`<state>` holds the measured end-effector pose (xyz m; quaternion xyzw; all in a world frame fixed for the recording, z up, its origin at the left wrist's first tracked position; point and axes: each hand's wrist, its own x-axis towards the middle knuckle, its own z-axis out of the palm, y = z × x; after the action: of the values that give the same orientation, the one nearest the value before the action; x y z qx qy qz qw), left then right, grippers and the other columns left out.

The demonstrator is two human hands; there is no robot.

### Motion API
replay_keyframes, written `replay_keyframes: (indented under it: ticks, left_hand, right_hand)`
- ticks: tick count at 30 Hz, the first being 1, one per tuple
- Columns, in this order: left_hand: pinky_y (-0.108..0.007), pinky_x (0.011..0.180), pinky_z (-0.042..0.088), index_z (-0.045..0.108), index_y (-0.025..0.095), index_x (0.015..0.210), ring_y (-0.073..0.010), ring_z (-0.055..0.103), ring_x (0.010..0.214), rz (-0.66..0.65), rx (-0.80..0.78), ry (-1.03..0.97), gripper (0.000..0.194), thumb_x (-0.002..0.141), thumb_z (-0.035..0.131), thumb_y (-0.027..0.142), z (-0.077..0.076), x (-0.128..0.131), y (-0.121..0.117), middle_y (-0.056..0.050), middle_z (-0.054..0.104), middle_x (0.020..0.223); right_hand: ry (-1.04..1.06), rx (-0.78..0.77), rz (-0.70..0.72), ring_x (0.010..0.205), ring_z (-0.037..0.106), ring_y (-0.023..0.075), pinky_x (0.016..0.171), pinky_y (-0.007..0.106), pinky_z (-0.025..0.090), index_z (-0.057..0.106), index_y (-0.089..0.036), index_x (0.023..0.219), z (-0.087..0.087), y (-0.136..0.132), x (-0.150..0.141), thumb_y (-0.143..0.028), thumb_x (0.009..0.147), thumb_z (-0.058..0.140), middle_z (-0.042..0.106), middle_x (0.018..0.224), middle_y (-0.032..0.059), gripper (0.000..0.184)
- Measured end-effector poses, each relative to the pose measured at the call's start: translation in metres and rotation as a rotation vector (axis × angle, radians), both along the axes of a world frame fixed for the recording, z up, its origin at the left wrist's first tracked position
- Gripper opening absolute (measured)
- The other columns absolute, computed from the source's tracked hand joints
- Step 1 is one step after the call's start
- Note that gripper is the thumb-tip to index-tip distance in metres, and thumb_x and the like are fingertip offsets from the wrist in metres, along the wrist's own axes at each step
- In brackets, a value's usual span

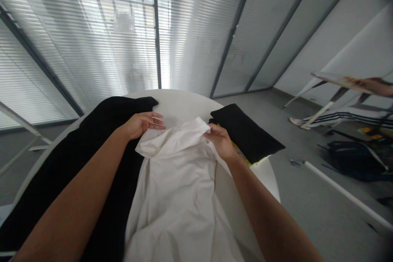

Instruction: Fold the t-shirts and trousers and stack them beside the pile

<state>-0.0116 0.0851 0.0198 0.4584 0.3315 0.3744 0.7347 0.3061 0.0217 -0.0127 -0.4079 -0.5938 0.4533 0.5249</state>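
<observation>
A white garment (181, 184) lies lengthwise in front of me, its far end bunched and folded over. Whether it is a shirt or something else I cannot make out. At the left corner of that far end is my left hand (143, 126), fingers stretched out and apart, resting against the fabric. My right hand (219, 141) pinches the right corner of the folded end, its fingers closed on the cloth. Left of the white garment a long black garment (101, 131) is spread out, partly beneath my left forearm.
A round white table (181, 100) carries the clothes. Folded black cloth (245, 131) with yellow underneath lies at its right edge. Beyond stand glass partitions with blinds (190, 28). On the right, another person's hand (376, 86) rests at a second table (340, 80); a dark bag (353, 157) is below.
</observation>
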Motion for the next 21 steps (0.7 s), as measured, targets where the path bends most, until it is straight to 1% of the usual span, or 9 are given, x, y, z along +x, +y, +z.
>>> replay_keyframes:
  ticks: [2, 4, 7, 10, 13, 15, 17, 19, 21]
  left_hand:
    - [-0.046, 0.088, 0.05, 0.071, 0.008, 0.094, -0.0356, 0.069, 0.097, 0.034, -0.013, -0.009, 0.032, 0.064, 0.062, 0.008, 0.0, -0.001, 0.0, -0.015, 0.074, 0.086]
    - [-0.045, 0.086, 0.051, 0.071, 0.008, 0.094, -0.035, 0.069, 0.097, 0.059, -0.027, 0.008, 0.033, 0.063, 0.062, 0.008, -0.001, -0.001, 0.0, -0.015, 0.073, 0.086]
    - [-0.043, 0.084, 0.051, 0.07, 0.008, 0.093, -0.0332, 0.069, 0.095, 0.074, -0.03, 0.044, 0.032, 0.062, 0.062, 0.007, -0.001, 0.0, -0.001, -0.015, 0.073, 0.085]
    - [-0.04, 0.082, 0.052, 0.068, 0.008, 0.093, -0.0303, 0.069, 0.092, 0.081, -0.026, 0.09, 0.031, 0.062, 0.063, 0.008, -0.002, 0.001, -0.001, -0.015, 0.073, 0.084]
    - [-0.034, 0.077, 0.053, 0.067, 0.011, 0.094, -0.025, 0.069, 0.087, 0.104, -0.03, 0.202, 0.033, 0.061, 0.066, 0.008, -0.006, 0.002, 0.003, -0.012, 0.072, 0.084]
    - [-0.028, 0.068, 0.052, 0.067, 0.014, 0.092, -0.0207, 0.067, 0.079, 0.157, -0.017, 0.348, 0.03, 0.063, 0.067, 0.01, -0.008, 0.003, 0.006, -0.009, 0.069, 0.082]
    - [-0.025, 0.058, 0.05, 0.066, 0.016, 0.086, -0.0176, 0.064, 0.07, 0.235, 0.016, 0.563, 0.019, 0.067, 0.067, 0.018, -0.007, 0.003, 0.007, -0.007, 0.066, 0.078]
    - [-0.025, 0.051, 0.048, 0.065, 0.016, 0.081, -0.0169, 0.061, 0.065, 0.242, 0.048, 0.77, 0.016, 0.071, 0.065, 0.028, -0.001, 0.004, 0.004, -0.007, 0.064, 0.078]
    - [-0.026, 0.05, 0.048, 0.065, 0.015, 0.084, -0.0186, 0.061, 0.066, 0.185, 0.049, 0.908, 0.022, 0.073, 0.064, 0.034, 0.009, 0.006, -0.002, -0.009, 0.066, 0.082]
  right_hand:
    - [0.073, 0.024, 0.034, 0.074, 0.059, 0.0195, 0.073, 0.032, 0.044, 0.066, -0.022, 0.064, 0.002, -0.002, 0.002, -0.03, 0.065, 0.073, 0.065, 0.073, 0.0001, 0.01]
    - [0.099, 0.067, 0.092, 0.086, 0.062, 0.0241, 0.083, 0.036, 0.044, 0.064, -0.023, 0.055, 0.006, -0.005, 0.004, -0.031, 0.063, 0.074, 0.068, 0.074, 0.0025, 0.016]
    - [0.071, 0.124, 0.226, 0.089, 0.063, 0.0271, 0.093, 0.042, 0.042, 0.064, -0.024, 0.051, 0.014, -0.008, 0.006, -0.033, 0.067, 0.071, 0.068, 0.063, 0.0044, 0.02]
    - [-0.031, 0.147, 0.33, 0.089, 0.063, 0.0287, 0.094, 0.044, 0.042, 0.068, -0.024, 0.053, 0.019, -0.01, 0.01, -0.031, 0.071, 0.063, 0.067, 0.057, 0.0057, 0.02]
    - [-0.147, 0.143, 0.345, 0.088, 0.063, 0.0293, 0.087, 0.043, 0.045, 0.068, -0.023, 0.051, 0.021, -0.011, 0.017, -0.029, 0.071, 0.055, 0.064, 0.054, 0.0062, 0.024]
    - [-0.232, 0.142, 0.302, 0.083, 0.063, 0.0271, 0.081, 0.039, 0.047, 0.063, -0.023, 0.047, 0.022, -0.011, 0.02, -0.027, 0.071, 0.049, 0.06, 0.051, 0.0058, 0.028]
    - [-0.426, 0.133, 0.193, 0.074, 0.061, 0.0231, 0.075, 0.035, 0.046, 0.056, -0.022, 0.044, 0.025, -0.013, 0.019, -0.027, 0.073, 0.045, 0.057, 0.051, 0.0047, 0.03]
    - [-0.738, 0.094, -0.003, 0.068, 0.06, 0.0206, 0.071, 0.033, 0.044, 0.054, -0.021, 0.048, 0.029, -0.015, 0.014, -0.03, 0.078, 0.043, 0.058, 0.056, 0.0048, 0.033]
    - [-1.04, 0.011, -0.232, 0.069, 0.061, 0.0219, 0.071, 0.034, 0.043, 0.058, -0.02, 0.059, 0.031, -0.017, 0.007, -0.036, 0.083, 0.042, 0.062, 0.065, 0.0066, 0.033]
